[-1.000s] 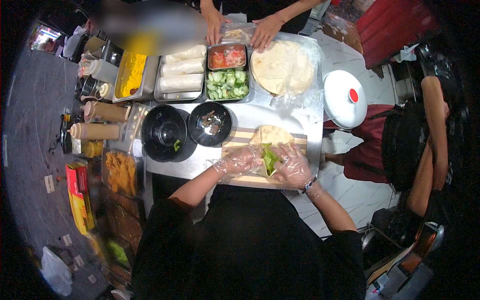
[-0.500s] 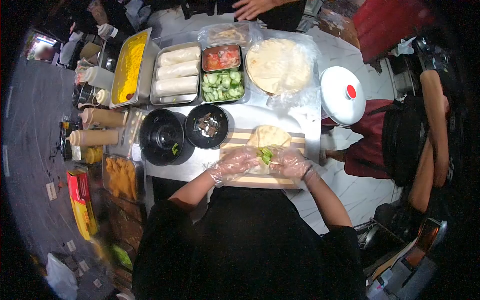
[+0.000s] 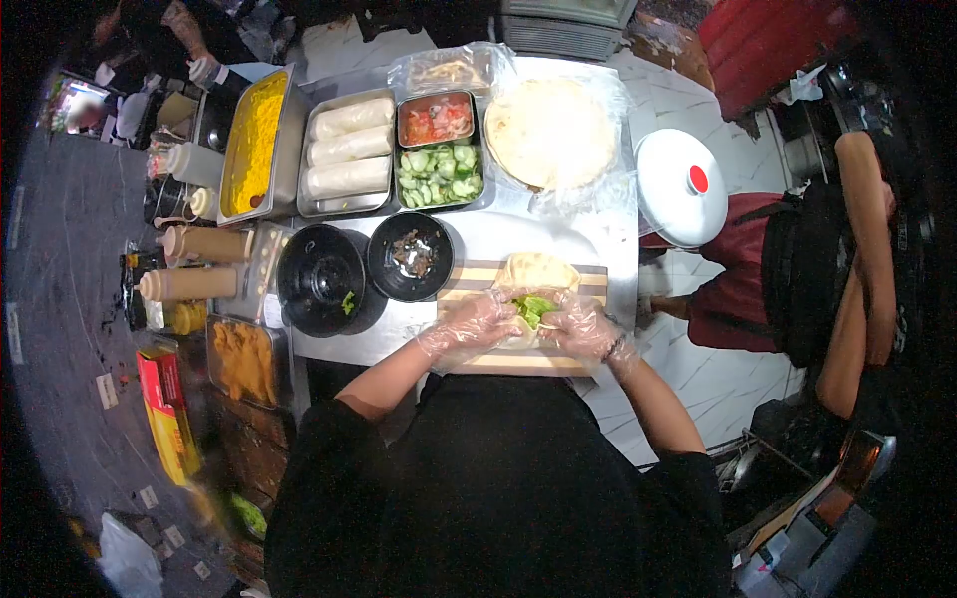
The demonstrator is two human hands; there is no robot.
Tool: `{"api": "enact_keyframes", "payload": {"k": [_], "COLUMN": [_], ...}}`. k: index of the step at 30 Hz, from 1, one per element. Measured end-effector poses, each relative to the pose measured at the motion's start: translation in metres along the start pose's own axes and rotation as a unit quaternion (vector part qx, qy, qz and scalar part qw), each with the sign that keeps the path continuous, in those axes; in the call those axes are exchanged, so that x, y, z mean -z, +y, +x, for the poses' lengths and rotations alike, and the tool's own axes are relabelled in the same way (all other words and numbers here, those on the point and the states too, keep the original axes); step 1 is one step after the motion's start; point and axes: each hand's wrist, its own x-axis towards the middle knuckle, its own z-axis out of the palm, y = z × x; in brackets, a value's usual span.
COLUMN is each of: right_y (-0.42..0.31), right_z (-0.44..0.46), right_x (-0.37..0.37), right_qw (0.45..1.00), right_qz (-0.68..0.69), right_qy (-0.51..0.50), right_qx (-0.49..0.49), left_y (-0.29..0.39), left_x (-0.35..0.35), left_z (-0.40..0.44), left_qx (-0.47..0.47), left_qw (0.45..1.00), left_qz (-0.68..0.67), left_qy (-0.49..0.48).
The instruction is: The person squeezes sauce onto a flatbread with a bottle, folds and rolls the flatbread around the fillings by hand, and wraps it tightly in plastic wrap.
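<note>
A flatbread (image 3: 539,269) lies on a striped cutting board (image 3: 459,282), with green lettuce (image 3: 534,307) showing in its middle. My left hand (image 3: 480,324), in a clear plastic glove, grips the bread's left side with curled fingers. On the opposite side my right hand (image 3: 582,327), gloved the same way, holds the right edge. Both thumbs are close to the lettuce. The near part of the bread is raised between my hands; my fingers partly hide it. Just left of the board stands a black bowl (image 3: 387,284) with dark bits of food in it.
A second black bowl (image 3: 299,309) holds a lettuce scrap. Behind are trays of yellow food (image 3: 261,140), white rolls (image 3: 349,145), cucumber (image 3: 439,171) and diced tomato (image 3: 436,120), plus stacked flatbreads (image 3: 551,130). Sauce bottles (image 3: 194,284) stand left; a person (image 3: 807,269) stands right.
Both my hands stay on the flatbread, and more lettuce shows between them. The person at the far side has left the top middle; a person's arm now shows at the upper left.
</note>
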Motion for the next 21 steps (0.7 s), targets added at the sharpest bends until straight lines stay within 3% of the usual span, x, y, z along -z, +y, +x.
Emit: {"api": "enact_keyframes", "payload": {"k": [4, 5, 6, 8, 9, 11, 15, 21], "right_y": [0.001, 0.001, 0.001, -0.001, 0.000, 0.001, -0.003, 0.005], "right_z": [0.001, 0.000, -0.001, -0.002, -0.002, -0.001, 0.004, 0.004], "right_x": [-0.005, -0.008, -0.010, -0.010, -0.009, -0.003, 0.009, 0.007], "right_qw": [0.997, 0.992, 0.992, 0.980, 0.980, 0.996, 0.993, 0.985], "right_qz": [0.048, 0.088, 0.089, 0.179, 0.179, 0.030, 0.089, 0.062], "right_qy": [0.055, 0.090, 0.090, 0.025, 0.025, -0.037, -0.012, -0.120], "right_qx": [0.011, 0.013, 0.013, -0.081, -0.080, -0.079, -0.081, -0.108], "left_y": [-0.004, -0.013, -0.023, -0.017, -0.015, -0.013, -0.013, -0.022], "left_x": [-0.005, -0.013, -0.020, -0.014, -0.009, -0.003, -0.002, -0.013], "left_z": [0.007, 0.007, 0.009, 0.011, 0.012, 0.014, 0.014, 0.012], "left_qx": [0.079, 0.079, 0.024, -0.032, -0.006, 0.021, 0.003, -0.012], "left_qw": [0.993, 0.993, 0.999, 0.999, 1.000, 0.998, 0.999, 0.997], "left_qz": [-0.063, -0.063, -0.030, 0.003, 0.001, -0.002, -0.046, -0.070], "left_qy": [-0.057, -0.058, -0.024, 0.010, -0.026, -0.059, -0.012, 0.028]}}
